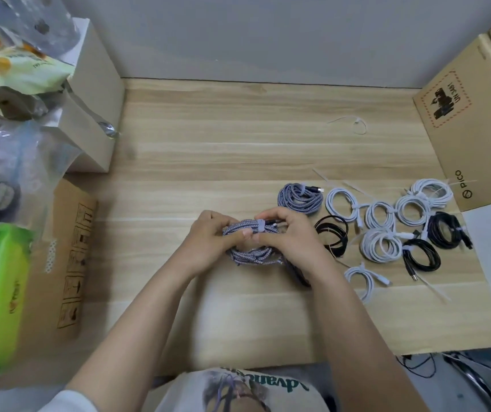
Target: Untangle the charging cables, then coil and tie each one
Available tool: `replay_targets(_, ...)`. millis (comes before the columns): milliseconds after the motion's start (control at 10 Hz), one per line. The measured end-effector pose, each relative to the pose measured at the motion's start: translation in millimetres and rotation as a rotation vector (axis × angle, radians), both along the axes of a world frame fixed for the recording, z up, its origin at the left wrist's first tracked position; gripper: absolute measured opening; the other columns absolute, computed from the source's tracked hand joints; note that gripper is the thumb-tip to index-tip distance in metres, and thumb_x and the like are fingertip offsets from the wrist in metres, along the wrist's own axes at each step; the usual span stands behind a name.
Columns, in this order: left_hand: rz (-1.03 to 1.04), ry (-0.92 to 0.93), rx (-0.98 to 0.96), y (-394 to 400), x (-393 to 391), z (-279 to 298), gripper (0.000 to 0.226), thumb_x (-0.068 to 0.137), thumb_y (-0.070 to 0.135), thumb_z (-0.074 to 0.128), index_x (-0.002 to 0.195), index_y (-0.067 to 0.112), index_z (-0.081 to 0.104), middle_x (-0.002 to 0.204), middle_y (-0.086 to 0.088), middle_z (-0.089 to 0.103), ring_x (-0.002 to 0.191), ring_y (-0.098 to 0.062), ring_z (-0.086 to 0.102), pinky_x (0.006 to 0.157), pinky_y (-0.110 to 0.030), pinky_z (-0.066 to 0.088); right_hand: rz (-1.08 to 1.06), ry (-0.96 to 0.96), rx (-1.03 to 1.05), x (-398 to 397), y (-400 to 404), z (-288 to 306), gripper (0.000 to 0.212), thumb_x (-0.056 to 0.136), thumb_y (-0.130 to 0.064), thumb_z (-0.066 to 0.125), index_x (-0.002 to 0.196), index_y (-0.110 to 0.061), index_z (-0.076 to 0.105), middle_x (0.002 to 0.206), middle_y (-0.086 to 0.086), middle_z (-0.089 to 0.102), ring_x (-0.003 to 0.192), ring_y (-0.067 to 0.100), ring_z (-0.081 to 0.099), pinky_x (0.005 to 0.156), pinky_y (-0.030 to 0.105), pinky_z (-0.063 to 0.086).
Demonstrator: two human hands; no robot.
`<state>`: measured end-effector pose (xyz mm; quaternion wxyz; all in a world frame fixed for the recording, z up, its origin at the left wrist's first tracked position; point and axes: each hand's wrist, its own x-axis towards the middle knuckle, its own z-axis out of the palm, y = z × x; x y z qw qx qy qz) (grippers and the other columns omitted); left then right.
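1. the braided cable, grey and white, is wound into a coil and held just above the counter, near its front middle.
2. the left hand grips the coil's left side, fingers curled round the bundled loops and thumb lying across the top.
3. the right hand pinches the strap that wraps the coil's upper run, thumb and fingertips closed on it.
4. judged step: the strap is being closed round the coil, so this cable looks nearly tied.
5. risk: the lower loops look loose and uneven; if the left hand slackens before the strap is fastened, they could spring out and the coil would need rewinding.
6. risk: the strap catches only the upper run, so loops left outside it could slip free once the coil is set down.
7. risk: a dark cable end lies under the right wrist; it could drag along when the coil is moved. whether it belongs to this cable cannot be told.
8. tied coils lie to the right: another braided coil, several white coils and black coils. setting the new one down carelessly could snag them.
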<state>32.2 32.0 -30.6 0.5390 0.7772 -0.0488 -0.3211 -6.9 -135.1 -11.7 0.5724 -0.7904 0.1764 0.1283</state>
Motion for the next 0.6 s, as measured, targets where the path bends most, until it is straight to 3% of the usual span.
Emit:
replay_targets(100, 0.061, 0.138, 0.053, -8, 10, -30, 0.022, 0.081, 0.036, 0.07, 0.076, 0.017, 0.058, 0.065, 0.008, 0.056, 0.064, -0.012, 0.05, 0.062, -0.025, 0.036, 0.076, 0.019, -0.248, 21, 1, -29, 0.03, 0.07, -0.013, 0.079, 0.096, -0.023, 0.071, 0.098, -0.001, 0.066, 0.089, 0.01, 0.059, 0.076, 0.022, 0.039)
replay_targets(200, 0.081, 0.071, 0.115, -12, 10, -46, 0.016, 0.084, 0.031, 0.068, 0.086, 0.019, 0.058, 0.073, 0.005, 0.061, 0.07, -0.015, 0.053, 0.067, -0.029, 0.04, 0.177, 0.094, -0.365, 32, 1, -45, 0.031, 0.072, -0.014, 0.077, 0.102, -0.02, 0.072, 0.11, 0.008, 0.065, 0.103, 0.02, 0.059, 0.081, 0.023, 0.039)
replay_targets(300, 0.045, -0.098, 0.27, -16, 8, -47, 0.015, 0.088, 0.03, 0.063, 0.096, 0.018, 0.062, 0.086, 0.0, 0.061, 0.081, -0.017, 0.055, 0.07, -0.028, 0.038, 0.225, 0.14, -0.418, 37, 0, -49, 0.031, 0.077, -0.018, 0.075, 0.107, -0.02, 0.07, 0.117, 0.009, 0.055, 0.104, 0.021, 0.056, 0.079, 0.021, 0.035)
replay_targets(400, -0.003, -0.283, 0.517, -19, 4, -44, 0.023, 0.09, 0.039, 0.058, 0.104, 0.022, 0.064, 0.103, 0.0, 0.052, 0.098, -0.018, 0.049, 0.085, -0.032, 0.039, 0.266, 0.134, -0.476, 37, 1, -48, 0.033, 0.082, -0.023, 0.071, 0.114, -0.021, 0.065, 0.121, 0.009, 0.046, 0.11, 0.022, 0.052, 0.089, 0.026, 0.039)
replay_targets(500, 0.003, -0.28, 0.528, -19, 3, -43, 0.024, 0.09, 0.039, 0.056, 0.107, 0.022, 0.063, 0.11, -0.001, 0.052, 0.107, -0.021, 0.049, 0.09, -0.036, 0.039, 0.324, 0.151, -0.528, 34, 1, -32, 0.041, 0.087, -0.032, 0.064, 0.126, -0.023, 0.057, 0.127, 0.008, 0.046, 0.116, 0.024, 0.052, 0.097, 0.033, 0.041)
replay_targets(600, 0.128, -0.233, 0.355, -14, 3, -40, 0.023, 0.087, 0.035, 0.06, 0.103, 0.018, 0.063, 0.106, -0.002, 0.056, 0.103, -0.021, 0.053, 0.092, -0.038, 0.042, 0.247, 0.116, -0.369, 33, -9, -7, 0.046, 0.089, -0.032, 0.062, 0.133, -0.026, 0.049, 0.128, 0.004, 0.045, 0.116, 0.018, 0.05, 0.094, 0.029, 0.038)
